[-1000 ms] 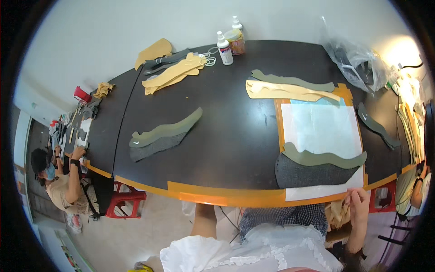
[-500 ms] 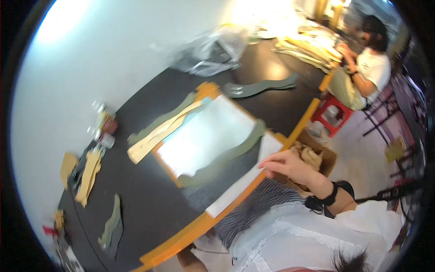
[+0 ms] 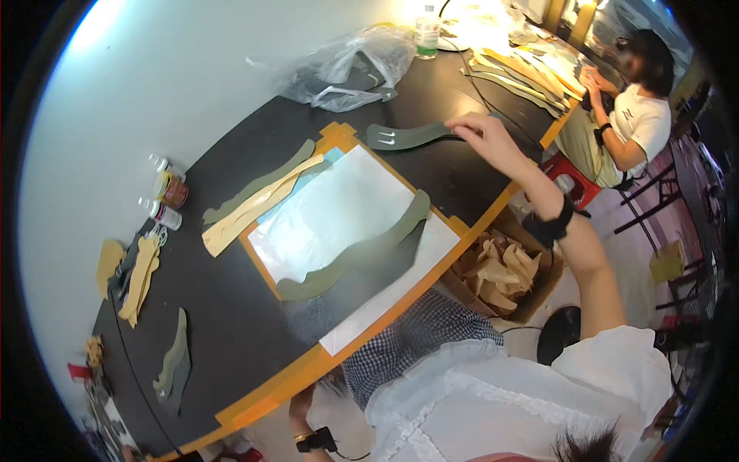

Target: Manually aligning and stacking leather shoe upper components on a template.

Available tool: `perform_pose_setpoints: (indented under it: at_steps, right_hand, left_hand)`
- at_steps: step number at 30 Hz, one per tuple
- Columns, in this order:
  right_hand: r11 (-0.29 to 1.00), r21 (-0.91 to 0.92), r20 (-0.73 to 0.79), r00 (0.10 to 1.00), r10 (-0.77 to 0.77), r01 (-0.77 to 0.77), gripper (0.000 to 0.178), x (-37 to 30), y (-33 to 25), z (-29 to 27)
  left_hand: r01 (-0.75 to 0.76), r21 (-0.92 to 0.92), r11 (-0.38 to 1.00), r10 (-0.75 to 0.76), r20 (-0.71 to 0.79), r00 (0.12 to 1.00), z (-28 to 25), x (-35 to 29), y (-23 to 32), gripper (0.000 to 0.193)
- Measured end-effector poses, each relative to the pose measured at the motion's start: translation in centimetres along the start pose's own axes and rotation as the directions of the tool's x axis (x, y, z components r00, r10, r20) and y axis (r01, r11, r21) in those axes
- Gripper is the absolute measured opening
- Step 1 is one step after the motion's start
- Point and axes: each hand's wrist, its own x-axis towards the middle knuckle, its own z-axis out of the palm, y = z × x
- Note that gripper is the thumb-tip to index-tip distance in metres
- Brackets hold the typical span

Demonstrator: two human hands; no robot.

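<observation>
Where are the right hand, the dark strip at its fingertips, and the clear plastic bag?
Right hand (image 3: 491, 141), head view: back of the hand.
Dark strip (image 3: 414, 137), head view: upper face.
Clear plastic bag (image 3: 344, 73), head view: crumpled middle.

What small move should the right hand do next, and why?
Perhaps the right hand should secure a pinch on the dark curved strip: it reaches over that strip, which lies on the black table; whether it grips is unclear.

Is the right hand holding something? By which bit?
The right hand is on the dark curved piece, away from its white marks; whether it grips can't be told.
</observation>
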Motion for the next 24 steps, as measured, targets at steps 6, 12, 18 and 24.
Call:
perform_pose_setpoints:
  at_steps: [6,12,18,24]
  right_hand:
    - [0.916,-0.254,0.204,0.943,-0.262,0.31,0.026,4.3,4.2,3.2]
    - [0.869,-0.351,0.296,0.922,-0.249,0.347,0.025,5.2,5.2,3.3]
    - [0.881,-0.228,-0.045,0.899,-0.436,0.416,0.017,2.2,-2.4,1.9]
    - [0.954,0.289,0.546,0.806,-0.228,0.074,0.025,-9.5,-15.0,1.9]
  left_hand:
    - [0.023,-0.107,0.994,0.021,0.394,0.919,-6.0,-11.4,29.6,0.021]
    - [-0.43,0.053,0.901,0.427,0.066,0.902,-7.8,-10.9,42.5,0.018]
    - [-0.626,0.177,0.76,0.648,-0.125,0.752,-5.0,-8.5,46.4,0.014]
    - [-0.713,-0.161,0.683,0.65,-0.311,0.693,-0.1,-7.5,49.2,0.047]
